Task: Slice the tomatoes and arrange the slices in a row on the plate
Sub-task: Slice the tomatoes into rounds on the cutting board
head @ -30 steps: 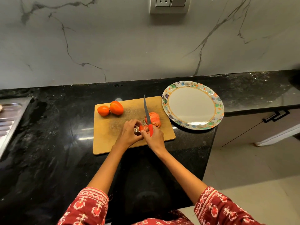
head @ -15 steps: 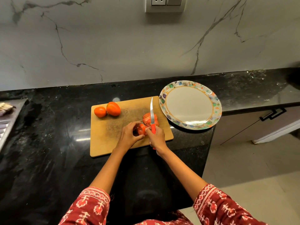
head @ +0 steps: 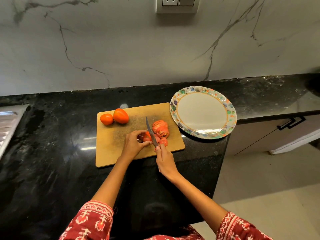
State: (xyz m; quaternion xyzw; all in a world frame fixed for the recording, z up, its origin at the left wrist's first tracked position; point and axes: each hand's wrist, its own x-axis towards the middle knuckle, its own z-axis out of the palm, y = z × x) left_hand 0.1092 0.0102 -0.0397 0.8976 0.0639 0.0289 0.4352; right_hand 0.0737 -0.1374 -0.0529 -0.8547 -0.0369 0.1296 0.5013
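Observation:
A wooden cutting board (head: 112, 146) lies on the black counter. Two whole tomatoes (head: 115, 117) sit at its far left corner. My left hand (head: 134, 144) grips the remaining piece of a tomato (head: 146, 137) near the board's middle. My right hand (head: 165, 161) holds a red-handled knife (head: 150, 131), its blade lying against the right side of that piece. Several cut slices (head: 161, 129) are piled just right of the blade. An oval plate (head: 202, 112) with a colourful rim stands to the right of the board, with nothing on it.
The black counter (head: 52, 161) ends just right of the plate, with a cabinet and floor beyond. A steel drainboard (head: 8, 122) lies at the far left. The marble wall carries a socket plate (head: 176, 4) above.
The knife blade has swung from upright at the slice pile back to the left, against the held tomato piece. One more slice lies near my right hand.

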